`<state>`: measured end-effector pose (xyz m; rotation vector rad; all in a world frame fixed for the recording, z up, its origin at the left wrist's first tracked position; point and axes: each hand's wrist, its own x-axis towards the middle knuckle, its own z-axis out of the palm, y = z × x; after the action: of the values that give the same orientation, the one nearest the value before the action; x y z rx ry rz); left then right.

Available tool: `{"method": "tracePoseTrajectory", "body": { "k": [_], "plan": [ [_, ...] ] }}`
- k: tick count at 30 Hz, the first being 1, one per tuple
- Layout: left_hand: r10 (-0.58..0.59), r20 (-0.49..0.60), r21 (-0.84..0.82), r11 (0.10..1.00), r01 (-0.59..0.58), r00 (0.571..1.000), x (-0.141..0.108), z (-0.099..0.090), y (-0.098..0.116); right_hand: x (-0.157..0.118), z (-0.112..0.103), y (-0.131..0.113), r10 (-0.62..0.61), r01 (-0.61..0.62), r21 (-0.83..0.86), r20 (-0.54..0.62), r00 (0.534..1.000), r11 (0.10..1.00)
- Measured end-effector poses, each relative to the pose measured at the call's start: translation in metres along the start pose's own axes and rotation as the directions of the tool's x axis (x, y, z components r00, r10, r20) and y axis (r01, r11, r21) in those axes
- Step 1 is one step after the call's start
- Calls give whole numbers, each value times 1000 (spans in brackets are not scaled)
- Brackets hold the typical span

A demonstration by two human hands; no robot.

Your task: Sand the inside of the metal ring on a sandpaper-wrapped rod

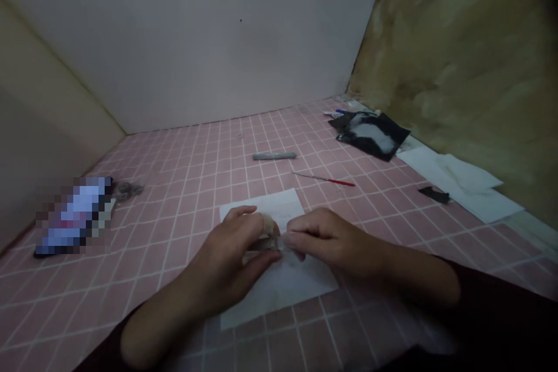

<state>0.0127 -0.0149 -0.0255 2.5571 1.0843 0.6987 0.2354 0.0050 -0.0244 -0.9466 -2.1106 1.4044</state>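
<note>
My left hand point(238, 253) curls around a small pale, partly see-through piece point(267, 239) whose kind I cannot make out. Its thumb and fingers close on the piece from both sides. Close by on the right, my right hand point(329, 241) is closed in a pinch, its fingertips at the piece's right end. Something small and whitish shows at those fingertips, too blurred to name. Both hands are above a white sheet of paper point(279, 296) that lies on the pink checked table covering.
Beyond the paper lie a grey bar point(274, 156) and a thin red-handled tool point(340, 182). Black sheets dusted with white powder point(370, 135), white papers point(466, 183) and a dark scrap point(435, 195) lie at right. A pixelated phone-like device point(74, 218) and grey lumps point(127, 190) are at left.
</note>
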Motion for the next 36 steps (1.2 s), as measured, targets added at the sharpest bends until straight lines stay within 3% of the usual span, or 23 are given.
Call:
{"method": "tracePoseTrajectory", "body": {
  "k": [4, 8, 13, 17, 22, 26, 31, 36],
  "plan": [
    [-76, -56, 5, 997, 76, 996, 0, -2, -2, -1, -4, -1, -39, 42, 29, -123, 992, 999],
    [12, -11, -26, 1000, -12, 1000, 0, -1, -1, 0, -3, -1, -12, 11, 26, 18, 1000, 1000],
    [-78, -84, 12, 997, 80, 993, 1, -2, -1, 0, -3, 1, -58, 65, 52, -122, 991, 997],
    [19, -16, -39, 999, -19, 1000, 1, 2, -1, 0, 0, 2, -10, 10, 20, 10, 1000, 1000],
    [-67, -69, -25, 998, 66, 995, 1, 1, -2, 2, -1, 1, -61, 67, 48, -118, 991, 997],
    [36, -46, -41, 998, -38, 998, 1, 0, 1, 2, -1, -1, -43, 43, 51, -13, 999, 998],
    [-61, -74, -39, 998, 58, 995, 1, -1, -1, 1, -1, 1, -57, 65, 52, -138, 989, 997],
    [-3, -29, -81, 997, 0, 1000, 1, 1, -2, 0, 1, 2, -40, 42, 43, -53, 998, 998]
  ]
}}
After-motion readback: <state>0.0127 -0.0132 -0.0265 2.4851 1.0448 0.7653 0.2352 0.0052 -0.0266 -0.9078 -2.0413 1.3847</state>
